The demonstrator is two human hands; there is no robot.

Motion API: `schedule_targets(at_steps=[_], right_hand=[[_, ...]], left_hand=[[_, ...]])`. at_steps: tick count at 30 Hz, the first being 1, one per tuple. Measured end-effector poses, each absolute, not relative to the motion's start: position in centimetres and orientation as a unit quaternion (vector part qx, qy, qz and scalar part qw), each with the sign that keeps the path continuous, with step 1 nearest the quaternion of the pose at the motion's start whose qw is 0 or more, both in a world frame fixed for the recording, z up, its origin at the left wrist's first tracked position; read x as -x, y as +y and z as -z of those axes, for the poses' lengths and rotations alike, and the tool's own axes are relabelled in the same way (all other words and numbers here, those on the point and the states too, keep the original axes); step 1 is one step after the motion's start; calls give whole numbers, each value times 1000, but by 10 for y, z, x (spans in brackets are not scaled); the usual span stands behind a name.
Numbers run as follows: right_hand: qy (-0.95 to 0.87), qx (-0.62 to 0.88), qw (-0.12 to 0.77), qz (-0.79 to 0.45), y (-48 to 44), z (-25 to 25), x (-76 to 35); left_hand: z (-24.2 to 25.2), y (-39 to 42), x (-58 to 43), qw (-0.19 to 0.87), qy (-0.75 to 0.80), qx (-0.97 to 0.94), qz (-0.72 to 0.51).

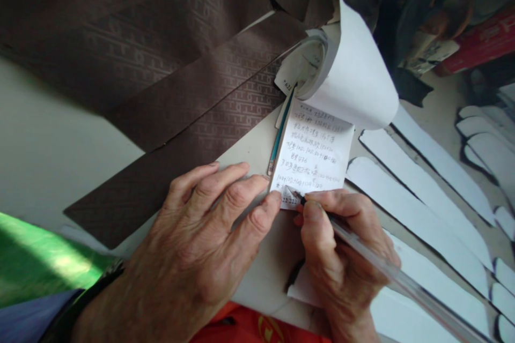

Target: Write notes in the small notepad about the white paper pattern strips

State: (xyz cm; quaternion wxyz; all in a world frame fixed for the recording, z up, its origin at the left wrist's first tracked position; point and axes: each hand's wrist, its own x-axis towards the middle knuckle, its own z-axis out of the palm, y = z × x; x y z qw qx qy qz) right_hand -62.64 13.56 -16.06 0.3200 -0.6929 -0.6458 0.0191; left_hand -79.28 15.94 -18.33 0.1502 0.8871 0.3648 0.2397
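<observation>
My right hand (341, 249) is closed in a writing grip on a clear plastic pen (382, 265), whose tip touches the bottom edge of a small white notepad (311, 153) covered in handwriting. The pad's upper sheets (358, 72) are curled back over its top. My left hand (201, 241) lies flat with fingers spread on the table, and its forefinger presses the notepad's lower left corner. A teal pencil (280, 134) lies along the left edge of the pad.
Strips of dark brown patterned fabric (177, 112) cross the pale table (44, 155) on the left. White cut pattern pieces (422, 198) lie in rows on the right. Green cloth (36, 257) sits at the lower left, red material (257, 329) at the near edge.
</observation>
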Motion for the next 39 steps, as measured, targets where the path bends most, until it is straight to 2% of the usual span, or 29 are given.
schedule_targets(at_steps=[39], right_hand=[[-654, 682, 325, -24, 135, 159, 625]], left_hand=[[183, 160, 794, 155, 367, -889, -228]])
